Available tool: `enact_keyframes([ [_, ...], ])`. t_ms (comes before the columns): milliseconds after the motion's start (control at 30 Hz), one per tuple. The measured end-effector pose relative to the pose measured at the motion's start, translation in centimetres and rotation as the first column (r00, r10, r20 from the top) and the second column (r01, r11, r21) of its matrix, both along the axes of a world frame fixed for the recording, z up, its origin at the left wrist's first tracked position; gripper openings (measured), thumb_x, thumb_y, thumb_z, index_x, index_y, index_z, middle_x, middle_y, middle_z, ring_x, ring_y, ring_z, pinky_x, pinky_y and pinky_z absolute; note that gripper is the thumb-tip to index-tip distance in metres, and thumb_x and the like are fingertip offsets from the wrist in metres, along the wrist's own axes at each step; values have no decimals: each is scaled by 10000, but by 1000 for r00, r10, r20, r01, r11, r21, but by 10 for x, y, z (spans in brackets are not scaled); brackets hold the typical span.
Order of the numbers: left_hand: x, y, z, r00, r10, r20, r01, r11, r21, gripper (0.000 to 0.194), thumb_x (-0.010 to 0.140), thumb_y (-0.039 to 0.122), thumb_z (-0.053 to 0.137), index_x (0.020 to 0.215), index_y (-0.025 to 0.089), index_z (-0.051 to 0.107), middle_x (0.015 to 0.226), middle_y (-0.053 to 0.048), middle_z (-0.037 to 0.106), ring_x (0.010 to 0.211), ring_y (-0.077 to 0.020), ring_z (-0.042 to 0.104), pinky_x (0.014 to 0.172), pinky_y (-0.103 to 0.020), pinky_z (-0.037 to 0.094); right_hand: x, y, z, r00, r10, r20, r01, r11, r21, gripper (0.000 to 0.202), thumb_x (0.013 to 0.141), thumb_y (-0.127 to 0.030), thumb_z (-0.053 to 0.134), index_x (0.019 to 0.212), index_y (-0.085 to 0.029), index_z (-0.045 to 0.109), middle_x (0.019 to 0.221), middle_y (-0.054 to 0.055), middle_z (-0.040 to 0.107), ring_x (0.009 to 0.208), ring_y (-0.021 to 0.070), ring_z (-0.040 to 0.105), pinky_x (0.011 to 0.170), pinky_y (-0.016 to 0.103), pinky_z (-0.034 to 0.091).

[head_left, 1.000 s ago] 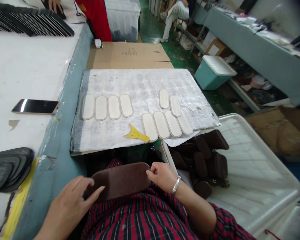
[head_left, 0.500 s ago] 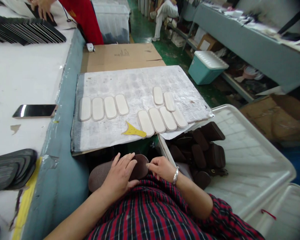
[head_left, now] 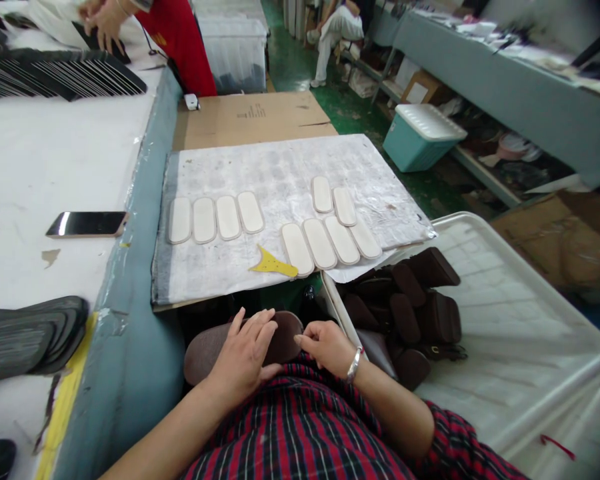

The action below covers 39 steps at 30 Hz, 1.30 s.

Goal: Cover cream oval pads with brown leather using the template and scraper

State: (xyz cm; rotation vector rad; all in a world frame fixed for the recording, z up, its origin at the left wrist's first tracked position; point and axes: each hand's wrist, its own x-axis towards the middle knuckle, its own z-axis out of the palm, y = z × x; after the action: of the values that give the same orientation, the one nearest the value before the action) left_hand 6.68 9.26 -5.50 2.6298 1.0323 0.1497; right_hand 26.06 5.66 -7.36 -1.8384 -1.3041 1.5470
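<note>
A long dark-brown piece with rounded ends (head_left: 209, 353) lies across my lap, textured at its left end and smoother at its right end. My left hand (head_left: 245, 353) rests over its middle, fingers spread flat and thumb apart. At the right end, my right hand (head_left: 327, 345) has thumb and forefinger pinched together against the rim. Whatever sits between those fingertips is too small to make out. Just beyond, on a white-covered board (head_left: 220, 280), are a yellow fork-ended template (head_left: 273, 263) and several cream oval pads (head_left: 296, 248), some overlapping.
Several brown cases and pieces (head_left: 405, 317) lie in a white plastic tub (head_left: 510, 320) to my right. On the left table (head_left: 95, 167) are a phone (head_left: 87, 224) and stacked dark insole-like pieces (head_left: 35, 333). A co-worker's hands (head_left: 107, 23) handle dark material at the far left.
The view has shifted slightly, so everything sits a little further right. Both my hands keep nearly the same place on the brown piece. The co-worker's hands have moved a little.
</note>
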Motion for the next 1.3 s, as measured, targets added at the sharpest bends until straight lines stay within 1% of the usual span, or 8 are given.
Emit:
enact_keyframes([
  [167,3,0,1,1000,11,23,-11,1000,-12,467,659,318,667,1068,169,496,1286,-159,464,1171,-299,431,1014,-567,219,3,-3,-10,998,30,54,-31,999,19,306,788,-436,490,635,-177,546,480,-28,540,333,75,455,306,177,294],
  [600,5,1,-6,999,51,3,-51,999,-15,532,634,334,695,1094,175,480,1287,-141,471,1176,-299,424,1016,-564,214,0,3,-9,999,-27,-41,25,998,-62,305,797,-432,475,631,-179,516,455,-43,512,297,62,435,276,153,272],
  [733,5,1,-5,998,60,-8,-60,998,-24,536,646,333,693,1115,176,484,1296,-141,460,1187,-298,409,1014,-572,204,0,5,-8,1000,-24,-10,23,996,-82,306,797,-432,476,636,-177,525,454,-42,515,292,63,449,269,145,270],
  [867,2,-6,0,999,5,33,-6,1000,26,401,723,351,632,1094,228,541,1334,-111,412,1222,-299,348,1021,-564,184,2,8,-8,998,29,58,-26,998,-52,323,784,-453,497,633,-173,551,451,-32,533,302,72,481,275,143,284],
  [967,-2,-18,2,991,-57,120,48,996,77,236,807,261,537,1035,269,596,1164,-55,547,1116,-235,435,1019,-485,235,4,9,-11,996,53,70,-51,998,-32,338,778,-459,510,616,-167,556,437,-30,532,312,76,495,295,144,312],
  [1067,-7,-29,-3,982,-99,159,82,990,114,290,834,164,465,1089,247,578,965,-39,608,933,-185,497,921,-404,332,4,8,-14,996,53,68,-51,998,-23,343,772,-456,520,599,-161,549,435,-30,533,306,75,491,299,145,323],
  [1167,-10,-35,-10,977,-119,176,92,983,158,310,838,152,445,1119,207,562,952,-55,600,878,-187,494,824,-385,352,4,6,-16,998,45,44,-43,998,-39,345,760,-465,532,594,-162,537,435,-33,530,303,77,486,278,144,304],
  [1300,-9,-40,-17,978,-121,169,93,982,161,333,819,131,457,1132,187,555,982,-69,586,909,-202,482,812,-381,346,7,3,-17,999,38,23,-36,996,-76,353,742,-481,548,586,-166,511,429,-36,522,307,80,487,266,142,290],
])
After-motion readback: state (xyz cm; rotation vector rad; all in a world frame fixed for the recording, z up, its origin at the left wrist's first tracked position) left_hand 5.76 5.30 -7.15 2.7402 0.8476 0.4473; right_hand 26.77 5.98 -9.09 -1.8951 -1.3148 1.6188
